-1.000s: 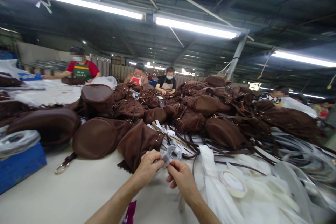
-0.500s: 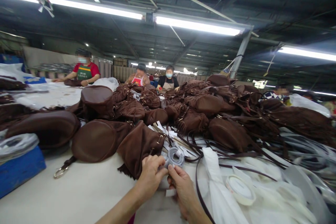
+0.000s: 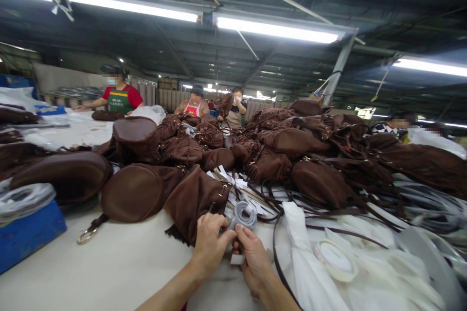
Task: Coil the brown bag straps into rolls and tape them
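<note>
A small grey coil (image 3: 244, 215), wrapped in clear plastic, is pinched between my two hands at the lower centre. My left hand (image 3: 211, 240) has its thumb and fingers closed on the coil's left side. Thumb and fingers of my right hand (image 3: 251, 251) are closed at its lower edge, and a small white tag (image 3: 237, 259) sticks out beside them. Just behind my left hand lies a brown fringed bag (image 3: 195, 199) with metal eyelets. White paper tags and brown straps (image 3: 268, 208) spread out behind the coil.
Brown bags (image 3: 270, 141) are heaped across the table (image 3: 109, 267). At the left stands a blue box (image 3: 31, 235) with coils on top. A tape roll (image 3: 335, 260) lies on white wrapping at the right. Several people are behind the heap.
Both hands keep nearly the same hold on the coil. In the background, the person at the centre has raised a brown bag, and the person at the left has moved their arms.
</note>
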The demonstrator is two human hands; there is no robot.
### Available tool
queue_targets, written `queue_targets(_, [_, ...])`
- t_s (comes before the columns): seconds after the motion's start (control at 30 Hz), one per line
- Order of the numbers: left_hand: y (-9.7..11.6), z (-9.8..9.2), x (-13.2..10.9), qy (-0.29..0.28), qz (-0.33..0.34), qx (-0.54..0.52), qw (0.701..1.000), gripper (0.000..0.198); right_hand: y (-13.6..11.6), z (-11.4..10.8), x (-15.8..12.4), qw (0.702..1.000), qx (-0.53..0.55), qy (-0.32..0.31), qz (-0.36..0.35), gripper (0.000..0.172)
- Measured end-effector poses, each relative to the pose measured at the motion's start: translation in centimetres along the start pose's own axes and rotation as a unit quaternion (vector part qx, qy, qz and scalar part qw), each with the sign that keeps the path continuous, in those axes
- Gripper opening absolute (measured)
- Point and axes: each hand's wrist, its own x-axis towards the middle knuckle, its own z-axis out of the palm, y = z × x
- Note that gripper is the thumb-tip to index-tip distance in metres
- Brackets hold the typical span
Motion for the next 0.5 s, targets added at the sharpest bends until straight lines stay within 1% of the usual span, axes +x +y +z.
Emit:
queue_targets(0.07, [-0.3,0.3,0.0,0.003,0.013,0.012,1.0,0.017,-0.4,-0.1,-0.3,1.0,-0.023,0.005,-0.008,0.051])
queue_targets(0.13, [-0.7,0.4,0.1,-0.004,0.021,0.027,0.999,0.016,-0.9,-0.5,-1.0,0.999,-0.049,0.006,0.004,0.05])
queue_targets(0.23, [-1.2,0.4,0.2,-0.025,0.022,0.046,0.998,0.015,-1.8,-1.4,-2.3,0.996,-0.074,-0.021,0.033,0.044])
queue_targets(0.3, [-1.2,0.3,0.3,-0.037,0.022,0.056,0.998,0.016,-2.1,-2.1,-3.0,0.993,-0.104,-0.051,0.036,0.04])
queue_targets(0.37, [-1.1,0.2,0.3,-0.046,0.023,0.061,0.997,0.016,-2.1,-2.7,-3.0,0.987,-0.147,-0.063,0.025,0.037])
queue_targets(0.5, [-0.9,-0.2,0.3,-0.066,0.018,0.058,0.996,0.014,-1.2,-2.9,-1.9,0.973,-0.229,-0.025,0.001,0.036])
